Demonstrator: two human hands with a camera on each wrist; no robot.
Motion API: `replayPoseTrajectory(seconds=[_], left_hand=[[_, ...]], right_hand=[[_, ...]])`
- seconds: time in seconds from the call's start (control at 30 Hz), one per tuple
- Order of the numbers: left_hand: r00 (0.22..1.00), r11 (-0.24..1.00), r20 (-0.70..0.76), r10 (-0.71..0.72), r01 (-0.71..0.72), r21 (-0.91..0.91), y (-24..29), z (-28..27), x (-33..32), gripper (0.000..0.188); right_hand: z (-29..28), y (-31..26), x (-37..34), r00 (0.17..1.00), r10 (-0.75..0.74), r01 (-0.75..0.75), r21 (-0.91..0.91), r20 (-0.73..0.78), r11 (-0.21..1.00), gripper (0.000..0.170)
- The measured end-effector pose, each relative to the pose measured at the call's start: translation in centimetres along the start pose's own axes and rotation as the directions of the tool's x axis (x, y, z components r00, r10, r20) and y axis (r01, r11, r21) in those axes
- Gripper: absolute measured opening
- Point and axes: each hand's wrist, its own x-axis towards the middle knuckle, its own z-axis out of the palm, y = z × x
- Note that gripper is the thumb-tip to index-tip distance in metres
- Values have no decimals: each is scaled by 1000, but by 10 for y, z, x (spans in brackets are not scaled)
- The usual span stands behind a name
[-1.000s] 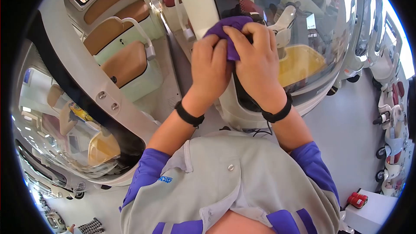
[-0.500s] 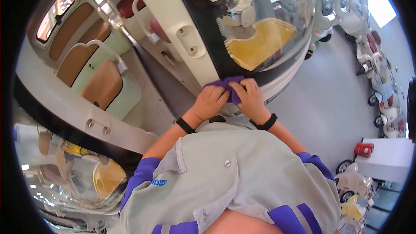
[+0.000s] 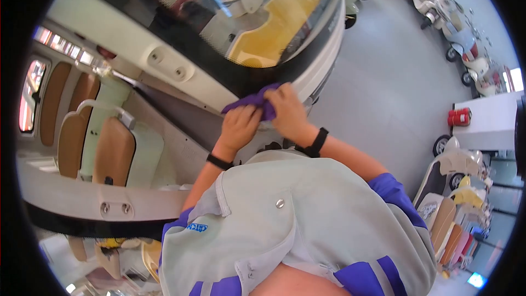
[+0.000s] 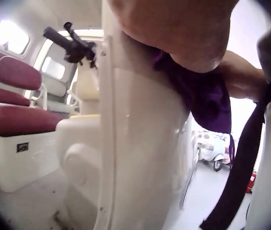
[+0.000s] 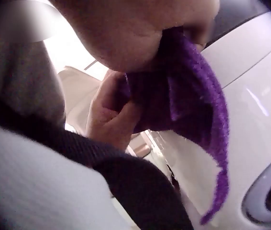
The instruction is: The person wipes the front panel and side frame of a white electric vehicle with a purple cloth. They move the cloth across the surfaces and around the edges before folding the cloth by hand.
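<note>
A purple cloth (image 3: 268, 111) is bunched between both hands at the lower front corner of a small white vehicle, just below the dark border (image 3: 219, 68) of its windshield. My left hand (image 3: 239, 126) grips the cloth's near side with curled fingers. On the other side, my right hand (image 3: 287, 112) pinches it between thumb and fingers. In the left wrist view, the cloth (image 4: 212, 108) lies close to the vehicle's cream body panel (image 4: 145, 124). A loose fold of cloth (image 5: 216, 120) hangs below the right hand in the right wrist view.
To the left is the vehicle's open doorway with brown seats (image 3: 114, 151). Behind the windshield lies a yellow panel (image 3: 276, 30). Parked scooters (image 3: 449, 16) line the far right, beside a white table (image 3: 490, 112) with red fire extinguishers (image 3: 459, 117). A round lamp (image 5: 269, 191) sits low on the vehicle.
Both hands, holding the cloth, have moved down from beside the windshield to below its lower corner. The head view has turned, so the vehicle appears more slanted and further left.
</note>
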Motion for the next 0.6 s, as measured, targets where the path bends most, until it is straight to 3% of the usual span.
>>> replayPoseTrajectory(seconds=[0.1, 0.23, 0.4, 0.5, 0.6], left_hand=[[999, 999, 30, -23, 22, 38, -1, -10, -17, 30], [995, 996, 61, -79, 77, 49, 18, -2, -1, 27], [969, 999, 247, 9, -22, 50, 45, 31, 56, 29], [931, 995, 365, -7, -30, 98, 66, 70, 105, 32], [936, 986, 345, -65, 7, 168, 85, 122, 158, 31]], right_hand=[[2, 4, -8, 978, -153, 146, 55, 142, 988, 42], [-5, 24, -5, 962, -217, 207, 79, 165, 975, 41], [-24, 87, -1, 990, -139, 138, 51, 34, 989, 40], [-46, 135, 14, 996, -88, 89, 38, -25, 995, 38], [-70, 188, 38, 997, 41, -36, 84, -60, 996, 36]])
